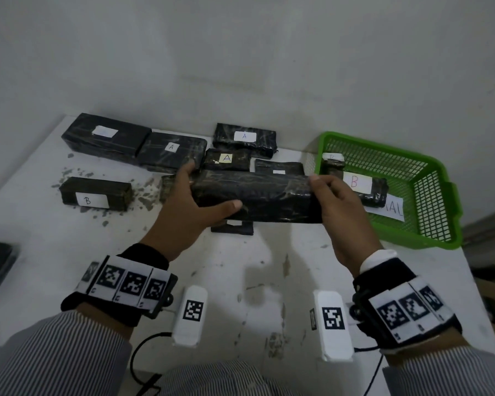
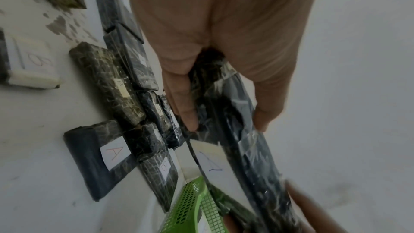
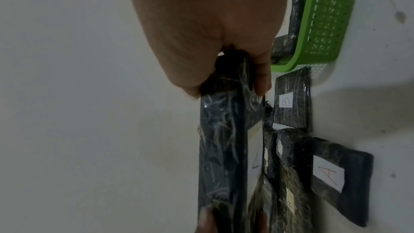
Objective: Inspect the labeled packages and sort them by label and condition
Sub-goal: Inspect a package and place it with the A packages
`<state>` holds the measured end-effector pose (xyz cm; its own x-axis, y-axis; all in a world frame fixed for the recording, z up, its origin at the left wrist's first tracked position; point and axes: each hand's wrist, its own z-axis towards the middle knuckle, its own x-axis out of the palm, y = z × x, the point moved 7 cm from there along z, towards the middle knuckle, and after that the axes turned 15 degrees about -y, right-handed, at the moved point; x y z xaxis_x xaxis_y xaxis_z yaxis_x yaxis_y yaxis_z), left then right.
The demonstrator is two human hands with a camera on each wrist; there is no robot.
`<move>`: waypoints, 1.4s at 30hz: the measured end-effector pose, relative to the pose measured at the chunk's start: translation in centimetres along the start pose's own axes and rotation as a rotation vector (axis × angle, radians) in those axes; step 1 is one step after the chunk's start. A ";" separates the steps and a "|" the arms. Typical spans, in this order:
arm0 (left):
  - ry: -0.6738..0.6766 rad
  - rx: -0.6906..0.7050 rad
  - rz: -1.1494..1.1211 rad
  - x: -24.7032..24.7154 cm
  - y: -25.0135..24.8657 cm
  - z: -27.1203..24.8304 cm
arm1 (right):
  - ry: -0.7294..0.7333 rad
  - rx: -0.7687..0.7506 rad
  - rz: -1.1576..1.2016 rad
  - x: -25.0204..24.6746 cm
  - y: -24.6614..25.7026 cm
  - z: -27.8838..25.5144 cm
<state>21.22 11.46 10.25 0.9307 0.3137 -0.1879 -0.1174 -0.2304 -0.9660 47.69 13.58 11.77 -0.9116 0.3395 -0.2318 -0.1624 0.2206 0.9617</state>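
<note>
You pinch the long black package [image 1: 255, 200] by its ends with your left hand [image 1: 183, 212] and right hand [image 1: 340, 215], just beside the green basket [image 1: 440, 224], mid-inspection; next, read its label.

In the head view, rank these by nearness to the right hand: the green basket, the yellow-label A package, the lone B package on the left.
From the right hand:
1. Green basket, just to its right.
2. Yellow-label A package, behind the held package, toward the middle.
3. Lone B package, far left of the table.
</note>
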 end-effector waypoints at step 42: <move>-0.197 0.103 0.289 0.8 0.0 -1.5 | -0.089 -0.204 -0.389 1.4 -0.2 -0.8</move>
<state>22.51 10.31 10.37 0.7708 0.4230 -0.4763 -0.4092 -0.2442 -0.8791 46.19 13.28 11.42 -0.7334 0.3460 -0.5851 -0.5660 0.1660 0.8075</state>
